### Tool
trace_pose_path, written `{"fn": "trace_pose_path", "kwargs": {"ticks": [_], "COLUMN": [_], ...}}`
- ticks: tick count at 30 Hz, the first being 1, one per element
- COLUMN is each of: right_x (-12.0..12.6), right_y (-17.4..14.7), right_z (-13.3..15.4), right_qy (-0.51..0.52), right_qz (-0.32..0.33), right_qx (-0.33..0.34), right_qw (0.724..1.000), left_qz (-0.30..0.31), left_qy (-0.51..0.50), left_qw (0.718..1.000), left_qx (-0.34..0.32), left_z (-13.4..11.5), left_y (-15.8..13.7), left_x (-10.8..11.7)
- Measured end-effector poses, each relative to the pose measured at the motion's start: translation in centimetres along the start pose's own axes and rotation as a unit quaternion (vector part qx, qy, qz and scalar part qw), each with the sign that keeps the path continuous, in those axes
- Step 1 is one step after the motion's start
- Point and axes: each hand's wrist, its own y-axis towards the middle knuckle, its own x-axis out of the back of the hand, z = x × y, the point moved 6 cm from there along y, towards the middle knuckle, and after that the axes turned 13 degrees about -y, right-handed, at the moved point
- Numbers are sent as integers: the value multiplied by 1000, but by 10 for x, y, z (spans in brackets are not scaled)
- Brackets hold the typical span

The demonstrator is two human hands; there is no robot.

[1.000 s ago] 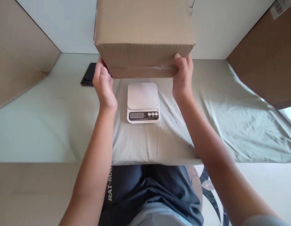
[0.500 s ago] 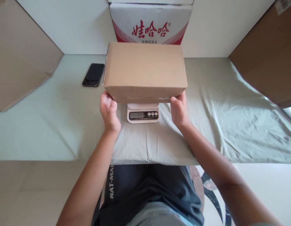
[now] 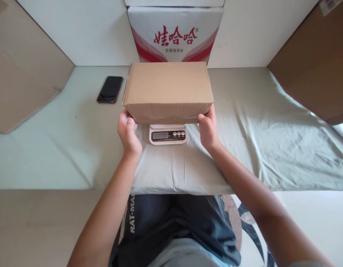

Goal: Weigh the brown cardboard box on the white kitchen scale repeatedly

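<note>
A closed brown cardboard box [image 3: 168,83] is held level between my two hands, above a white digital kitchen scale [image 3: 155,142]. My left hand [image 3: 128,133] grips its lower left corner, thumb at the front and the other fingers mostly hidden beneath. At the lower right corner, my right hand [image 3: 209,128] holds it the same way. The box covers most of the weighing plate; only the front panel with its small display and several buttons shows. Whether the box touches the plate, I cannot tell.
A black smartphone [image 3: 110,89] lies left of the box on the pale green cloth [image 3: 77,148]. Behind stands a white and red carton [image 3: 175,22] against a white wall. Large brown cardboard panels [image 3: 29,74] flank the left side, with another brown cardboard piece [image 3: 313,70] at right.
The box has come down toward the scale and looks smaller, with more of the red and white carton showing behind it. Both hands keep their hold on its lower corners.
</note>
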Motion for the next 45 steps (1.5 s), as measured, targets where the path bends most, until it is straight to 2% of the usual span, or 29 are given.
{"fn": "trace_pose_path", "kwargs": {"ticks": [6, 11, 16, 23, 27, 32, 40, 45], "right_x": [18, 37, 29, 21, 17, 20, 26, 24], "right_y": [7, 15, 15, 14, 14, 14, 16, 16], "right_z": [-4, -13, -16, -14, -9, -15, -24, -22], "right_qy": [-21, -8, -9, 6, 20, 23, 12, 10], "right_qz": [-45, -77, -54, -47, -26, -34, -42, -37], "right_qx": [-6, -15, -14, -21, -1, -4, -8, -14], "right_qw": [999, 997, 998, 999, 999, 999, 999, 999], "left_qz": [-34, -57, -66, -50, -42, -37, -53, -53], "left_qy": [-25, -37, -28, -4, -9, -9, -28, -47], "left_qw": [999, 998, 997, 999, 999, 998, 998, 997], "left_qx": [-21, -8, 14, 0, -16, -40, -24, -13], "left_z": [-1, -5, -4, -3, -3, 0, 10, 15], "left_y": [5, 5, 2, 3, 5, 9, 16, 18], "left_x": [9, 6, 5, 7, 6, 8, 18, 17]}}
